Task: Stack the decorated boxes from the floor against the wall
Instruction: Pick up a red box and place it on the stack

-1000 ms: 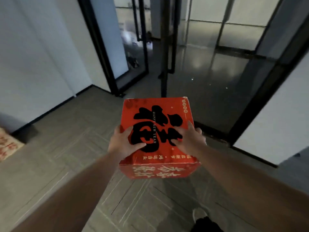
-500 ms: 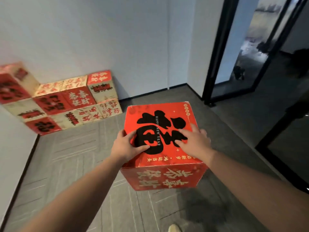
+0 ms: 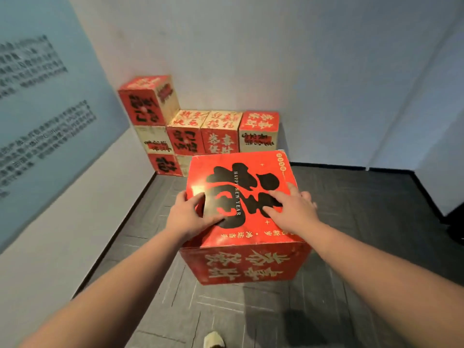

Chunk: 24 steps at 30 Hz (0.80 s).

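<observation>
You have one box [image 3: 242, 217] in your two hands, left [image 3: 190, 217] and right [image 3: 293, 209]. At least seven more boxes [image 3: 200, 131] stand stacked against the wall [image 3: 251, 59]; the carried one hides part of the bottom row.

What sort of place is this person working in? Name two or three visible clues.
Probably an office or exhibition corridor corner: plain white walls, a blue wall panel printed with text, and grey carpet-tile floor. Decorated boxes are stacked in the corner.
</observation>
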Tool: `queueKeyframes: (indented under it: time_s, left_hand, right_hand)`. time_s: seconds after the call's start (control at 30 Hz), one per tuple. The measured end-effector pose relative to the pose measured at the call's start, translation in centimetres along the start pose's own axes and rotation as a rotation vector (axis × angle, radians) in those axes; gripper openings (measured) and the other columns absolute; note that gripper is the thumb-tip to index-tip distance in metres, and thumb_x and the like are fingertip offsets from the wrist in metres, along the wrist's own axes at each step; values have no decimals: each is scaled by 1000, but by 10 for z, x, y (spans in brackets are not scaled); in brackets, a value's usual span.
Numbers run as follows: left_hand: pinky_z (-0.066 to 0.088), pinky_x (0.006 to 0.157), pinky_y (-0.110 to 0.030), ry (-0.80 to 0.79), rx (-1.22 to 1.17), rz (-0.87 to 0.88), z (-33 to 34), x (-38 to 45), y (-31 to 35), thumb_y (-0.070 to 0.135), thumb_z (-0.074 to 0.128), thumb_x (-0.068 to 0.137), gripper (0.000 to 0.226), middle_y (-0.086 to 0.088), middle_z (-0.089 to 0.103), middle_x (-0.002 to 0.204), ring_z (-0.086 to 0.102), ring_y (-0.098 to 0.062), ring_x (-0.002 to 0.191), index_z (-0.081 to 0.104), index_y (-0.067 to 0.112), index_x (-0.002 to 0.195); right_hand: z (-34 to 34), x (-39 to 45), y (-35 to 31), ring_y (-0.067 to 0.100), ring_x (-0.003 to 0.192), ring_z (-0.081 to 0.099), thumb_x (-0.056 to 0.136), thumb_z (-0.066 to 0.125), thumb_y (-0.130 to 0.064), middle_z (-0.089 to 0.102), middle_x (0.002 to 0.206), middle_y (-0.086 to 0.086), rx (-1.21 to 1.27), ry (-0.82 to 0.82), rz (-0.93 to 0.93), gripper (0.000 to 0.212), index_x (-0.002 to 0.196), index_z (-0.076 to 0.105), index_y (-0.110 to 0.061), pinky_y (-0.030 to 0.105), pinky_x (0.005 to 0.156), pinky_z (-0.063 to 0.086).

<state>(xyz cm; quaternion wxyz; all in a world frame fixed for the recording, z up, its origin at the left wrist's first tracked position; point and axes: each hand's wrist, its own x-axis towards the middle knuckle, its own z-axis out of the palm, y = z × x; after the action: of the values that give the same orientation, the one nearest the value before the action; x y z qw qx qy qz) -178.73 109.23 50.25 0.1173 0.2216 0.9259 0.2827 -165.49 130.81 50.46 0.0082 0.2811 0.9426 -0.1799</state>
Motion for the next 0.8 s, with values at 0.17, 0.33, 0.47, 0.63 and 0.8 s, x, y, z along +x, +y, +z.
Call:
queueKeyframes:
  time_s: [0.17,0.33,0.47,0.63,0.8]
  left_hand:
    - [35,110,-41,9,-44,12,-54,123,-48,86,58,39,111,-6,32,145,39,-24,133,46,34,138]
    - [32,112,-40,0,-3,68,-104,250,-67,70,74,58,96,-8,26,150,32,-24,138,43,33,141]
    - [30,113,-41,-28,14,95,-121,351,-68,64,75,62,90,-9,23,153,28,-26,140,42,35,141]
    - [31,112,-40,-35,21,86,-132,482,-71,64,75,62,88,-7,28,150,30,-24,138,44,35,139]
    - [31,111,-36,-19,-4,38,-156,599,-83,54,77,68,81,-4,31,147,34,-22,135,47,29,138]
  right_hand:
    - [1,118,-79,36,134,27,89,48,-59,20,158,4,-16,40,-9,49,137,42,-48,50,107,27]
    - [-9,227,-136,38,136,24,89,48,-60,19,158,4,14,56,19,49,137,41,-49,53,110,25]
    - [-11,314,-153,37,136,25,89,47,-61,20,158,3,39,69,59,49,137,42,-49,53,111,26]
    - [-7,450,-170,37,136,25,90,48,-60,20,158,3,62,70,59,48,136,43,-49,50,109,25]
    - [-10,584,-206,38,135,26,90,50,-57,20,157,3,76,39,9,46,135,43,-50,49,108,25]
